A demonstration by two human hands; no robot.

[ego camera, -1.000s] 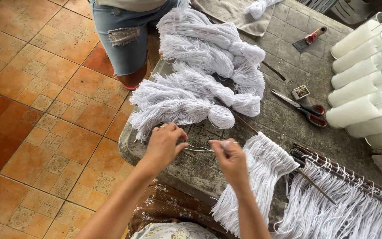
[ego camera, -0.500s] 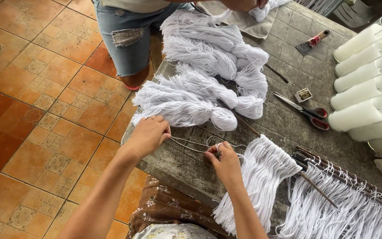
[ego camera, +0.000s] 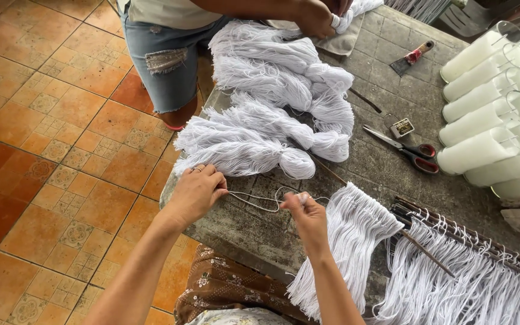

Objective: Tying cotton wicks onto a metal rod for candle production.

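**A:** What have the hands got hold of?

**B:** A few strands of white string, stretched between them. The left hand has its fingers curled shut, pinching one end; the right hand is closed too, thumb and fingertips nipped together on the other end, where the strands form a small loop just above its fingers.

**A:** Which way does the string run?

**B:** Its long axis goes straight from one pinch to the other, roughly level along the near edge of the grey stone table, sagging slightly in the middle. Neither hand is nearer; each grips an end.

**A:** And what lies around the fingers?

**B:** Just beyond the left fingers, nearly touching the knuckles, sit the bundled skeins of white string, piled away toward the far side. Just to the outer side of the right fingers hangs a fringe of cut strings looped over a thin stick, draping off the table edge. That fringe is nearer the right hand; the skeins are nearer the left.

**A:** Anything else?

**B:** Well beyond the right hand, red-handled scissors, and white candles in glasses. Another person's hand works the far skeins.
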